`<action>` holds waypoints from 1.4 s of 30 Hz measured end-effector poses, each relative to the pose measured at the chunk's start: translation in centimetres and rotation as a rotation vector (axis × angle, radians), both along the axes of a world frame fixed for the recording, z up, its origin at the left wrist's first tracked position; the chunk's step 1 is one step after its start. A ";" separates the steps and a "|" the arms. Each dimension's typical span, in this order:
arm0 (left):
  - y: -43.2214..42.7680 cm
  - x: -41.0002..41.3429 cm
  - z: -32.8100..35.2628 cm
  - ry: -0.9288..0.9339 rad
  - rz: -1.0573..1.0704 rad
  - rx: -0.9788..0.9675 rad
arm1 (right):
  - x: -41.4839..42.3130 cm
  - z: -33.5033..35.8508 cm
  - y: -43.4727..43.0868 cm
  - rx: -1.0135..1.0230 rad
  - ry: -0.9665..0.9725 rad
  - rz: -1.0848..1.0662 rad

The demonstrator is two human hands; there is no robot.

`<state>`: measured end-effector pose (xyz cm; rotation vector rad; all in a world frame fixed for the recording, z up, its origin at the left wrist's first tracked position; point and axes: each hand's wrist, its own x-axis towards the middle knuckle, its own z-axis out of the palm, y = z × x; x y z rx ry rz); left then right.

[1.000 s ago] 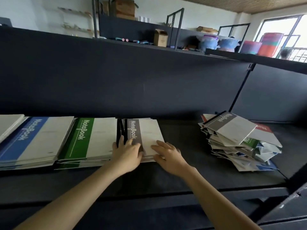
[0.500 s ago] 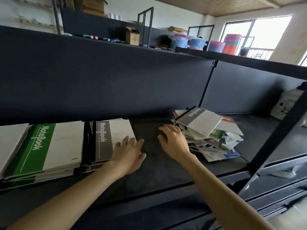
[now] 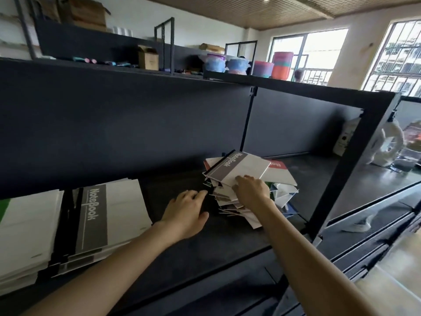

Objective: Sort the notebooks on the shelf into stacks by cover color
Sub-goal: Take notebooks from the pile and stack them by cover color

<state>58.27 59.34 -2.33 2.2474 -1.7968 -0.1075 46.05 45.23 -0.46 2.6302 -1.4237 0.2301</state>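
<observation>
Head view: right hand (image 3: 250,190) flat on ragged notebook pile (image 3: 241,179); matte black shelf (image 3: 227,236).

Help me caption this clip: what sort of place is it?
Probably a stockroom or small stationery warehouse. Black metal shelving holds many identical notebooks in a sorted stack and a loose pile, with cardboard boxes and stacked coloured tubs on top.

Two bare arms reach into a dark shelf (image 3: 193,242). The right hand (image 3: 251,189) rests on a messy pile of notebooks (image 3: 241,179); the left hand (image 3: 185,212) lies flat beside it. A tidy grey stack (image 3: 109,215) sits left.
</observation>
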 end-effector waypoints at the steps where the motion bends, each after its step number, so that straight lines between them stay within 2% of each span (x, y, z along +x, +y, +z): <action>1: -0.1 0.0 0.1 0.009 -0.005 -0.007 | 0.1 0.0 0.1 -0.022 0.042 -0.002; 9: -0.8 0.8 0.2 0.027 -0.007 0.009 | 0.3 0.4 1.0 -0.110 0.041 -0.005; 16: -0.2 1.8 0.2 0.079 -0.014 -0.068 | -1.1 0.7 2.2 -0.095 -0.151 -0.004; 18: -0.5 1.7 0.6 0.164 -0.003 -0.144 | -1.2 0.5 3.0 -0.100 -0.252 0.043; 20: -0.9 1.6 1.4 0.460 0.086 -0.218 | -1.1 0.0 3.9 -0.128 -0.371 0.102; 23: -1.5 1.3 2.9 1.231 0.213 -0.220 | -1.0 -1.1 5.2 -0.271 -0.531 0.248; 24: -1.4 1.2 3.2 1.417 0.223 -0.204 | -1.0 -1.6 5.5 -0.340 -0.565 0.289; 26: -1.2 1.4 3.8 1.638 0.228 -0.187 | -1.0 -2.6 6.1 -0.413 -0.587 0.352; 28: -0.9 1.6 4.3 1.745 0.258 -0.224 | -1.3 -3.6 6.4 -0.428 -0.567 0.374; 30: -0.6 1.5 4.5 1.712 0.321 -0.259 | -1.7 -4.7 6.6 -0.437 -0.570 0.392; 35: 0.0 2.4 2.4 1.337 0.441 -0.272 | -2.2 -6.6 7.7 -0.343 -0.568 0.548; 38: 0.7 3.3 1.6 1.304 0.460 -0.289 | -1.8 -6.8 8.4 -0.252 -0.566 0.579; 42: 2.2 4.8 0.9 1.274 0.476 -0.341 | 0.5 -6.6 9.4 -0.082 -0.664 0.586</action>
